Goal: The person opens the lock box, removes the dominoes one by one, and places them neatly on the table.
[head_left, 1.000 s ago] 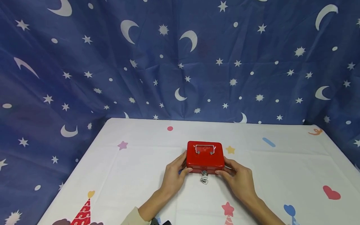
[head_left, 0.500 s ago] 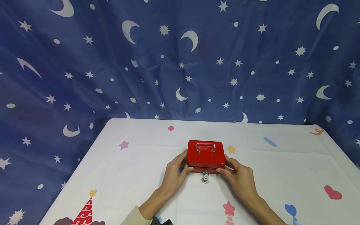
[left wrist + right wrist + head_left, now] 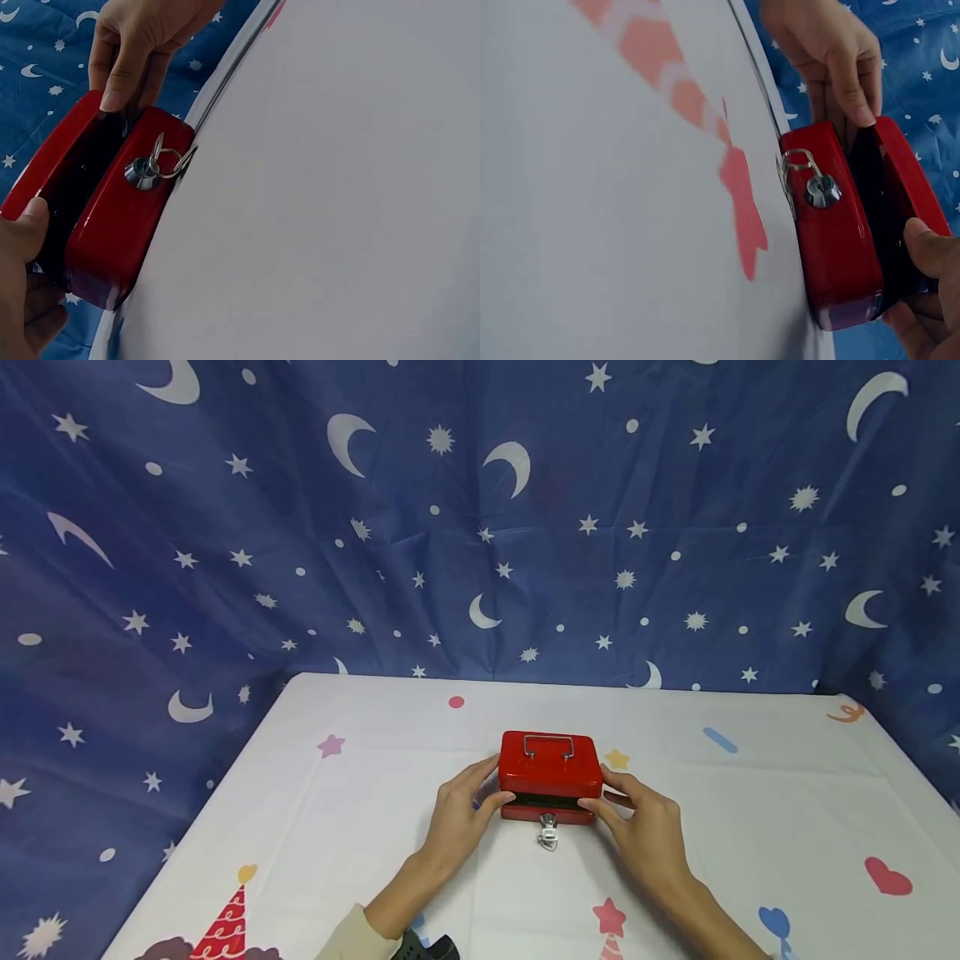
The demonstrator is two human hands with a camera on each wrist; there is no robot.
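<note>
Grip, left hand (image 3: 459, 814): thumb on the front edge of the red lid (image 3: 551, 775) near its left corner, other fingers at the box's side, partly hidden; lid held. Grip, right hand (image 3: 648, 831): mirrored at the right corner, thumb on the front edge; lid held. Red box (image 3: 522, 813) on the white tabletop (image 3: 360, 827), slightly right of centre, lower half of the head frame. Lid ajar: front edge raised off the box wall, dark gap between the thumbs. Wire handle (image 3: 549, 737) on top of the lid. Silver lock (image 3: 141, 174) mid-front on the box wall, key ring (image 3: 548, 837) attached. Box lies left in the left wrist frame, right in the right wrist frame. Blue cloth (image 3: 420, 485), white moons and stars, fills the upper head frame. Pale sleeve (image 3: 358, 937) at the lower edge.
</note>
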